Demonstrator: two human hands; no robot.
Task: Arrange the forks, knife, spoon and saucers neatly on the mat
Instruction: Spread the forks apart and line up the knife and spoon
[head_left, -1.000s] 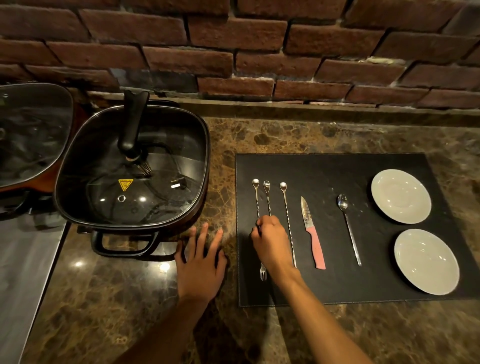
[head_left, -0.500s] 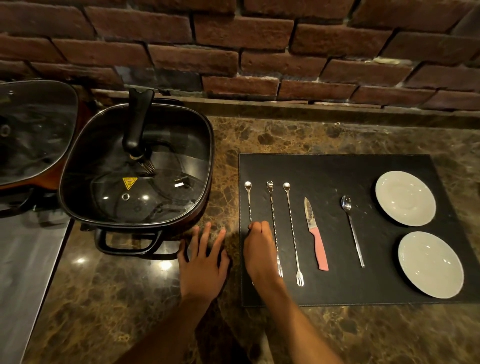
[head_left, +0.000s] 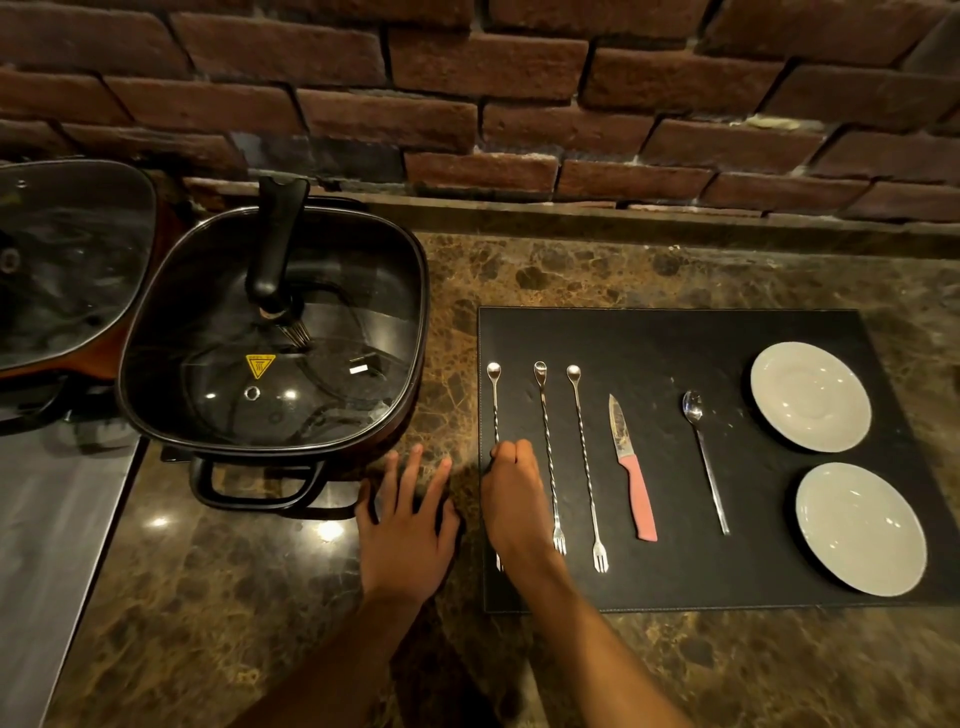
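A black mat lies on the marble counter. On it, from left to right, lie three long twisted forks, tines toward me: the left fork, the middle fork, the right fork. Then come a pink-handled knife and a spoon. Two white saucers sit at the mat's right, one far, one near. My right hand has its fingers closed on the left fork's shaft and hides its middle. My left hand lies flat on the counter with fingers spread.
A black square electric pan with a glass lid and upright handle stands left of the mat, close to my left hand. A second lidded pan sits at the far left. A brick wall runs behind the counter.
My right hand has slid the left fork leftward, away from the middle fork, to near the mat's left edge. The three forks now lie evenly spaced. My left hand stayed put.
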